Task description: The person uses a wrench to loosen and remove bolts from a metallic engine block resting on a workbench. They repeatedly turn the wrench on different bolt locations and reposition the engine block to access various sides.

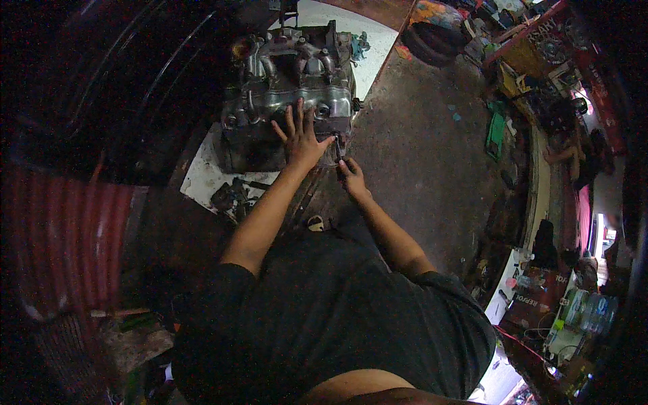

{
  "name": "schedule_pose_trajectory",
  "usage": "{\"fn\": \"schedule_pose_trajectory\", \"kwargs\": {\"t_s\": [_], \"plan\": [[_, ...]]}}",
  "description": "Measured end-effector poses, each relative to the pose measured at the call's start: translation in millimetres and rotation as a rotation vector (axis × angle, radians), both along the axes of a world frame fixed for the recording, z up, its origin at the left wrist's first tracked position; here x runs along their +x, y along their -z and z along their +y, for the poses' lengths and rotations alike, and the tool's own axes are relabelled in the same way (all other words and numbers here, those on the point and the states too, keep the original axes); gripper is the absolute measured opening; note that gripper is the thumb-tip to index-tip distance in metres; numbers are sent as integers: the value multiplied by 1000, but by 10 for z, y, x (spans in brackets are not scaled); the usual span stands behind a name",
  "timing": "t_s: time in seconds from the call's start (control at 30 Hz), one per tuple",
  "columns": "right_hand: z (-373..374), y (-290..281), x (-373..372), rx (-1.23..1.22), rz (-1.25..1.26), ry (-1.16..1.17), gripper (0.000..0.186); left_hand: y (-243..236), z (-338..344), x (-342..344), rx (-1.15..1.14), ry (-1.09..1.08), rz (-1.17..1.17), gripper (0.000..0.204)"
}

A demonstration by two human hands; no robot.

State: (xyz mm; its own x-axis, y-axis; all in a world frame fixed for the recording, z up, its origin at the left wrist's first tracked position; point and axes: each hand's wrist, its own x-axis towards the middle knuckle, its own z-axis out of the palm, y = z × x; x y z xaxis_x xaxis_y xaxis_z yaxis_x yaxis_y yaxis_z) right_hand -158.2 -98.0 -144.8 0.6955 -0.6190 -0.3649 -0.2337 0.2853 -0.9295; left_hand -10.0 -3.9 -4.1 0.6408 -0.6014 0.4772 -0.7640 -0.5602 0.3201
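A metal engine (287, 101) with curved intake pipes and a shiny cover rests in front of me at the top of the view. My left hand (302, 143) lies on its near side with the fingers spread, the thumb reaching toward the head of a slim wrench (339, 148). That wrench sits at the engine's near right corner. The fingers of my right hand (353, 178) are closed round its lower end. What the wrench's head fits onto is too small to make out.
Under the engine lies a white board (200, 177), with loose dark metal parts (233, 196) near its left corner. A tyre (439, 46) is at the far right, a green piece (496, 131) nearer. Red corrugated sheeting (71, 243) stands left; plastic bottles (594, 310) stand at the right.
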Motion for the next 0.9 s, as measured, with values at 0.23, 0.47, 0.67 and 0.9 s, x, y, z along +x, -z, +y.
{"fn": "schedule_pose_trajectory", "kwargs": {"t_s": [0.23, 0.47, 0.67, 0.9], "plan": [[264, -473, 77, 32, -28, 151, 35, 33, 13, 19, 33, -36, 13, 103], [131, -164, 67, 58, -38, 30, 49, 26, -16, 16, 67, -56, 29, 104], [-59, -165, 13, -46, -9, -72, 49, 44, -21, 18, 37, -52, 31, 104], [-223, -372, -37, -478, 139, -138, 40, 90, -10, 17, 19, -54, 30, 102]]}}
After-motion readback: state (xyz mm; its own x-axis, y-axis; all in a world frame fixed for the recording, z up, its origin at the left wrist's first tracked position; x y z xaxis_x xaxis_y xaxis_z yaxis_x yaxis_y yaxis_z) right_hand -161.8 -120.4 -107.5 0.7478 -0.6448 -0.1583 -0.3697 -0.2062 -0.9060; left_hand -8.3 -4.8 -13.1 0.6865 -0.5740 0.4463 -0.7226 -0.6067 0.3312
